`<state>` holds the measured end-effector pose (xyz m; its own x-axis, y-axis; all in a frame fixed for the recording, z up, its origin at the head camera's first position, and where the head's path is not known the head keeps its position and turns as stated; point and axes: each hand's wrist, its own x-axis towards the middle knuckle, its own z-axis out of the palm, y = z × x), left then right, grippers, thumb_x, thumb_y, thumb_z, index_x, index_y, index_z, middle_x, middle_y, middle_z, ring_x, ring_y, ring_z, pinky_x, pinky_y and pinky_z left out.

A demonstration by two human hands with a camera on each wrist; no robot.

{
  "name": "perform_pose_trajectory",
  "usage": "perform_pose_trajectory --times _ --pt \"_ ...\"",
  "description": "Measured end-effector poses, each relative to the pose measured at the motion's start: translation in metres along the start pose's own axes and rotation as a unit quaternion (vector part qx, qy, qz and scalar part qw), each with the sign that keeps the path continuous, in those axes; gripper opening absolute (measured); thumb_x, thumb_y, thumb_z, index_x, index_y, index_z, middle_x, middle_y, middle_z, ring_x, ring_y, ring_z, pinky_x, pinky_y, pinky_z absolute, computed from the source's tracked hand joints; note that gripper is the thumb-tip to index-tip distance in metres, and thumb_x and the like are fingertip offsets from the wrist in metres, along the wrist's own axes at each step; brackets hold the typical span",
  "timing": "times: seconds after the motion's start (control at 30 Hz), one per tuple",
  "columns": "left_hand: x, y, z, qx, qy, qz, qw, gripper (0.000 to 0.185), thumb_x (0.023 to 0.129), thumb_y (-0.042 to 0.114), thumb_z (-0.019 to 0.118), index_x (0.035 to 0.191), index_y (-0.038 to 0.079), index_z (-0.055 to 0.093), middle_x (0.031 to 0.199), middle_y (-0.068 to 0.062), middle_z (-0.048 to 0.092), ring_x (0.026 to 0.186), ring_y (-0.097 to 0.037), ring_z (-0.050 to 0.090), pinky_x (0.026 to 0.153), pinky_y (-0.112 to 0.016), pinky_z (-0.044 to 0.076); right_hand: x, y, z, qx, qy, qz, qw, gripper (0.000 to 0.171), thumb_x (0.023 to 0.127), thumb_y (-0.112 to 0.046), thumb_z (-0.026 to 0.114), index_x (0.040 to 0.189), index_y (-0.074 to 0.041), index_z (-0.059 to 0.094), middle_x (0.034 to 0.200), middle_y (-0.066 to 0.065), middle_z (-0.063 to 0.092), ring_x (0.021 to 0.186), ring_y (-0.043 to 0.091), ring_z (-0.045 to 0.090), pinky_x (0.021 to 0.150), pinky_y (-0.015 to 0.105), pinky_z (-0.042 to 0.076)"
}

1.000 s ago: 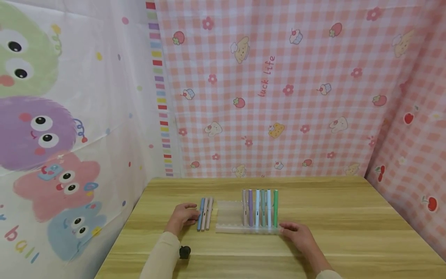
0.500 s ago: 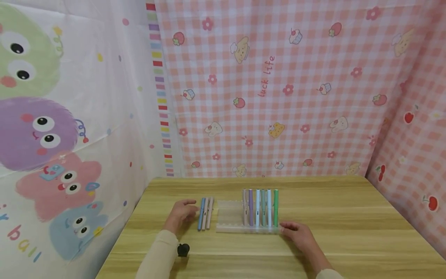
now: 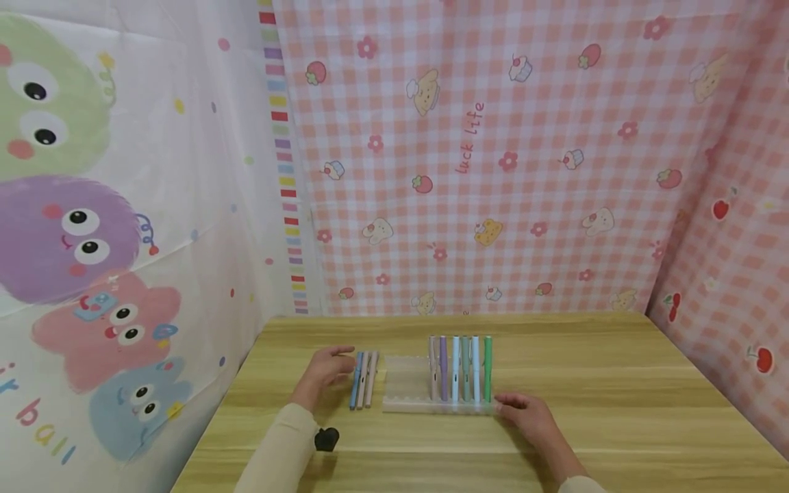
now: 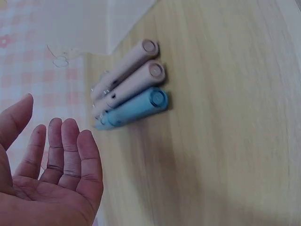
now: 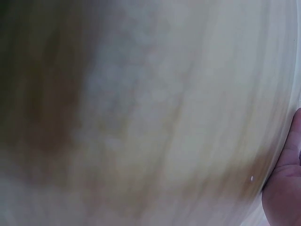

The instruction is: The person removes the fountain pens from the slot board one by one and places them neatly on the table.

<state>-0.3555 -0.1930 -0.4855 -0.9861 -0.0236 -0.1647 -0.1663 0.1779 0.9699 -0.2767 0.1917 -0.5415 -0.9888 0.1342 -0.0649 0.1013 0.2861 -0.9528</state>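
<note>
My left hand (image 3: 328, 372) is just left of a blue pen (image 3: 355, 382), fingers relaxed and apart from it. In the left wrist view the palm of the left hand (image 4: 61, 179) faces up, holding nothing. Two pale pinkish pens (image 3: 363, 381) lie parallel beside the blue one on the table. A clear plastic pen rack (image 3: 407, 404) bears several pens at its right side, among them a purple pen (image 3: 443, 370) and a green pen (image 3: 488, 370). The thumb and fingertips of my right hand (image 3: 524, 411) hold the rack's right end; the right wrist view barely shows that hand.
The wooden table (image 3: 616, 411) extends to both sides and in front of the rack. A black round object (image 3: 327, 439) sits by the left sleeve. A checked pink cloth (image 3: 481, 205) hangs behind the table, and a white cartoon cloth (image 3: 203, 171) at the left.
My left hand has drawn slightly up and away from the blue pen, its fingers now clear of it. The right hand and the rack have stayed put.
</note>
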Motion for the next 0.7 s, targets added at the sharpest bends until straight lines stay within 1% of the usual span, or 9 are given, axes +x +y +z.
perform_pose_trajectory --times 0.1,0.23,0.33,0.43,0.57,0.7 --pt "-0.001 0.004 0.004 -0.016 -0.012 0.006 0.9998 0.043 0.094 0.003 0.064 0.135 -0.005 0.055 0.120 -0.026 0.062 0.112 -0.039 0.058 0.099 -0.053 0.046 0.000 0.001 0.000 0.004 -0.003 0.000 1.000 0.022 0.090 -0.002 0.068 0.109 0.009 0.069 0.102 0.015 0.070 0.087 0.017 0.063 0.074 0.029 0.054" --pt "-0.002 0.009 0.009 -0.018 -0.030 0.017 0.9992 0.044 0.094 0.005 0.064 0.136 -0.004 0.055 0.123 -0.026 0.060 0.114 -0.041 0.057 0.100 -0.055 0.045 0.000 0.001 0.000 0.015 -0.003 0.004 1.000 0.023 0.091 -0.001 0.067 0.110 0.010 0.069 0.104 0.016 0.070 0.089 0.018 0.064 0.076 0.031 0.055" --pt "-0.004 0.014 0.014 -0.021 -0.039 0.022 0.9988 0.044 0.093 0.005 0.065 0.135 -0.004 0.056 0.122 -0.025 0.061 0.112 -0.038 0.058 0.099 -0.055 0.045 0.001 0.001 0.000 0.019 -0.002 0.003 1.000 0.023 0.091 0.000 0.067 0.111 0.010 0.069 0.105 0.016 0.070 0.089 0.018 0.064 0.077 0.031 0.055" --pt "-0.007 0.019 0.019 -0.025 -0.040 0.025 0.9986 0.042 0.091 0.005 0.067 0.132 -0.004 0.058 0.115 -0.021 0.064 0.108 -0.035 0.060 0.097 -0.053 0.047 0.001 0.002 0.000 0.021 -0.002 -0.002 1.000 0.022 0.090 0.000 0.067 0.110 0.010 0.069 0.104 0.016 0.070 0.089 0.018 0.064 0.076 0.030 0.055" --pt "-0.008 0.020 0.025 -0.025 -0.043 0.038 0.9980 0.039 0.090 0.004 0.069 0.127 -0.006 0.061 0.105 -0.016 0.066 0.099 -0.031 0.062 0.092 -0.051 0.051 0.001 0.004 0.000 0.024 -0.002 0.001 1.000 0.022 0.089 0.000 0.068 0.109 0.010 0.069 0.102 0.014 0.070 0.088 0.018 0.064 0.076 0.031 0.056" --pt "-0.007 0.020 0.029 -0.032 -0.056 0.044 0.9969 0.037 0.090 0.003 0.068 0.126 -0.006 0.062 0.103 -0.015 0.066 0.092 -0.025 0.063 0.091 -0.051 0.051 -0.001 0.002 -0.001 0.021 -0.005 0.005 1.000 0.023 0.090 -0.001 0.067 0.110 0.009 0.069 0.104 0.015 0.070 0.091 0.020 0.064 0.079 0.033 0.056"
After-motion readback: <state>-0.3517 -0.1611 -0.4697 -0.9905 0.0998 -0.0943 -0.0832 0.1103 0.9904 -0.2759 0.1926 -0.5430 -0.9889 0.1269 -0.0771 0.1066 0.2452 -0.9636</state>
